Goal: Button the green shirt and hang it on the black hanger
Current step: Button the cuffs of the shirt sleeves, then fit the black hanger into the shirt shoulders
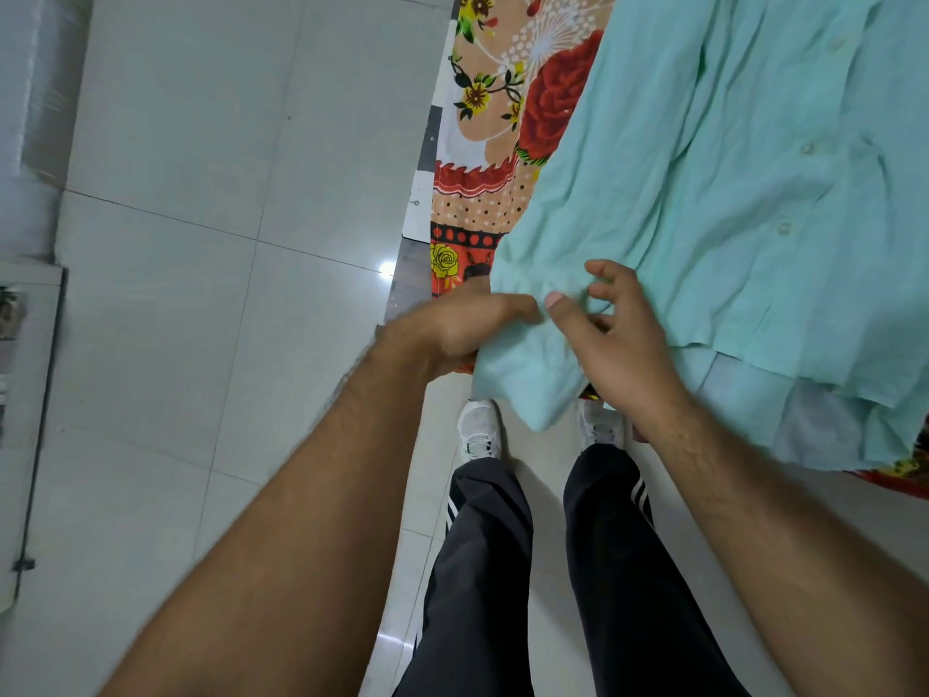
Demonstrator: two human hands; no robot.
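Note:
The pale green shirt lies spread on a bed with a floral sheet, one sleeve hanging over the near edge. White buttons run along its front placket at the right. My left hand grips the sleeve fabric at the bed's edge, fingers curled into the cloth. My right hand rests on the same sleeve right beside it, thumb pressed on the fabric and fingers spread above it. No black hanger is in view.
Grey tiled floor fills the left side. A white cabinet edge stands at the far left. My legs in dark striped trousers and white shoes stand against the bed.

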